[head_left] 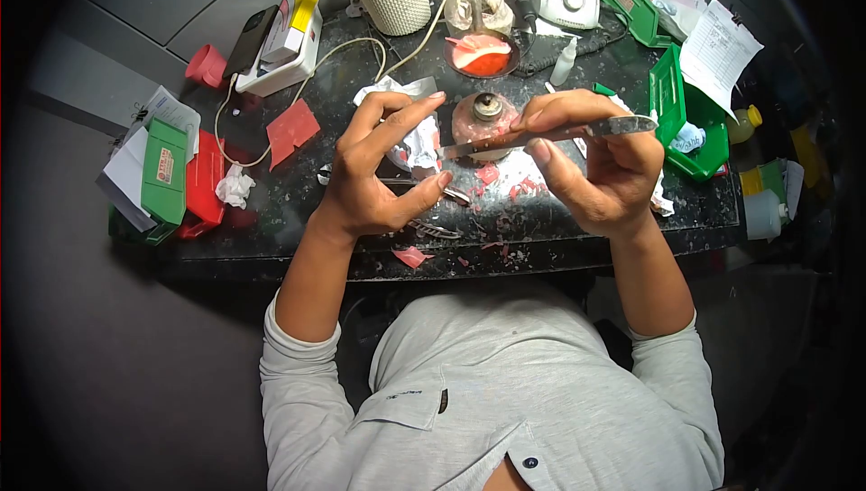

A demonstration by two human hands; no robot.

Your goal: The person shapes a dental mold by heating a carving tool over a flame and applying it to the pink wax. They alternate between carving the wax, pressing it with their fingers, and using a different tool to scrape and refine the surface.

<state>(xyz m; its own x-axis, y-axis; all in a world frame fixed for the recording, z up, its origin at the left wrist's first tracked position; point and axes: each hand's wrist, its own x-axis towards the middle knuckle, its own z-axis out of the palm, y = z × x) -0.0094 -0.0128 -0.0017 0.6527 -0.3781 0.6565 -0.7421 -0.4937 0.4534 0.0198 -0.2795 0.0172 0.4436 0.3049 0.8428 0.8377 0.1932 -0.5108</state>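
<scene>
My left hand (383,166) curls its thumb and fingers round a small white piece (420,146) with a pink edge, which looks like a plaster dental cast. Part of it is hidden behind the fingers. In my right hand (595,162) is a wax knife (487,142), held level between thumb and fingers. Its blade points left, with the tip right at the white piece. Just behind the blade stands a spirit lamp (487,110) with a metal cap. Pink wax scraps (523,186) and white crumbs lie below the knife.
A pink wax sheet (293,133) and crumpled tissue (235,186) lie at left, near green and red boxes (206,184). A dish of red and pink wax (483,56) sits behind the lamp. Green boxes (667,94) stand at right; a tool basket (395,6) is at the back.
</scene>
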